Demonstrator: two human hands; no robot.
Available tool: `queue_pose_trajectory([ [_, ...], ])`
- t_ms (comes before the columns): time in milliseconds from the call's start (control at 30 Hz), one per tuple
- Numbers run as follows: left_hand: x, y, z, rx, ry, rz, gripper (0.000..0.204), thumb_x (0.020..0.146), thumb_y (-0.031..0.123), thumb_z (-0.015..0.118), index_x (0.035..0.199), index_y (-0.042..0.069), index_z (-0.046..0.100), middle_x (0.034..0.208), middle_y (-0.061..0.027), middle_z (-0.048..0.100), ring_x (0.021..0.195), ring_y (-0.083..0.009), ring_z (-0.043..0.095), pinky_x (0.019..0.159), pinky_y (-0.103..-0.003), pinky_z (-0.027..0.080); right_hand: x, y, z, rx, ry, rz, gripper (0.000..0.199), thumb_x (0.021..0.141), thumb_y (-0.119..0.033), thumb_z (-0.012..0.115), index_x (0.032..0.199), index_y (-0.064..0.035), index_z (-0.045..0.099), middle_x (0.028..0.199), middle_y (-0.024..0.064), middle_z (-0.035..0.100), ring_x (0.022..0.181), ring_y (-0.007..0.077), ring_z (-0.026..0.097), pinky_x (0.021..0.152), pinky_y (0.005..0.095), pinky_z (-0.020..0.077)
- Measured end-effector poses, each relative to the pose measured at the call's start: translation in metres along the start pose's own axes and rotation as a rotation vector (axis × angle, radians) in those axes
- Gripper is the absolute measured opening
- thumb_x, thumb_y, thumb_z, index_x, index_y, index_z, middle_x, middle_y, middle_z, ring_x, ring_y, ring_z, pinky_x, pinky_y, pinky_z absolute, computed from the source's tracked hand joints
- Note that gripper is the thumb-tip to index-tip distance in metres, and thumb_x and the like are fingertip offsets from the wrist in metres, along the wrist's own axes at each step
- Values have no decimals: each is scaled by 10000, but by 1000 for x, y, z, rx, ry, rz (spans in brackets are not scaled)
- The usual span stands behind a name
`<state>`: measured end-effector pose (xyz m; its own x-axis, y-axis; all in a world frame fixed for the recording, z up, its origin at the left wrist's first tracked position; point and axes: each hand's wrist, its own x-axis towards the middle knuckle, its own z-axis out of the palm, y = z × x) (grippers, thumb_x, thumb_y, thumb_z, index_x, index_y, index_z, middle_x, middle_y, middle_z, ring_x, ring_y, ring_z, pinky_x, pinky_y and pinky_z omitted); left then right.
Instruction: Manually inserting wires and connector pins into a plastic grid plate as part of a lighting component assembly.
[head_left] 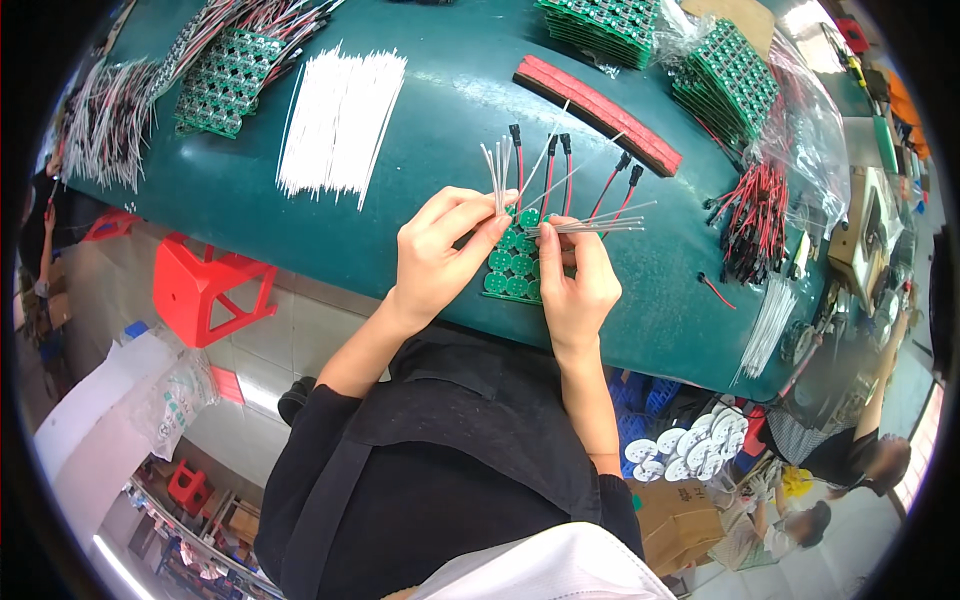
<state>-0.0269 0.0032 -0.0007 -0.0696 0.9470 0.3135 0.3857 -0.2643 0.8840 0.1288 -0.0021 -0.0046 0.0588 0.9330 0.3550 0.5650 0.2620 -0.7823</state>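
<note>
My left hand (445, 245) is closed in a pinch round a small bunch of thin pale wires (497, 172), which fan upward from the fingertips. Between thumb and fingers of my right hand (580, 285) is another bunch of thin grey wires (605, 226), pointing right. Under and between both hands lies a green circuit board panel (512, 270) of small round boards, partly hidden by the fingers. Several red and black leads with black connectors (567, 145) extend from its far side. Two longer thin wires slant up past them.
A red-topped bar (600, 112) lies beyond the leads. White wires (340, 125) are piled to the left, near wired boards (228, 85). Stacks of green boards (725, 80), red-black leads (755, 225) and pale wires (768, 325) sit to the right. A red stool (205, 290) stands below the table.
</note>
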Motion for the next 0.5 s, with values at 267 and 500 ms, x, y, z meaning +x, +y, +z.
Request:
queue_pose_trajectory([
  [267,-5,3,7,-43,2,-16,131,796,-5,752,920,-2,708,872,-94,693,755,-196,691,639,-297,555,0,4,3,-129,3,-178,190,815,12,739,989,22,662,912,123,703,718,260,676,619,328,551],
  [500,-5,1,8,-12,6,-22,108,797,5,754,887,-4,695,876,-99,706,755,-213,694,639,-300,554,-2,0,-9,-21,17,26,173,843,-4,728,1001,26,665,906,131,703,695,228,679,611,316,550],
])
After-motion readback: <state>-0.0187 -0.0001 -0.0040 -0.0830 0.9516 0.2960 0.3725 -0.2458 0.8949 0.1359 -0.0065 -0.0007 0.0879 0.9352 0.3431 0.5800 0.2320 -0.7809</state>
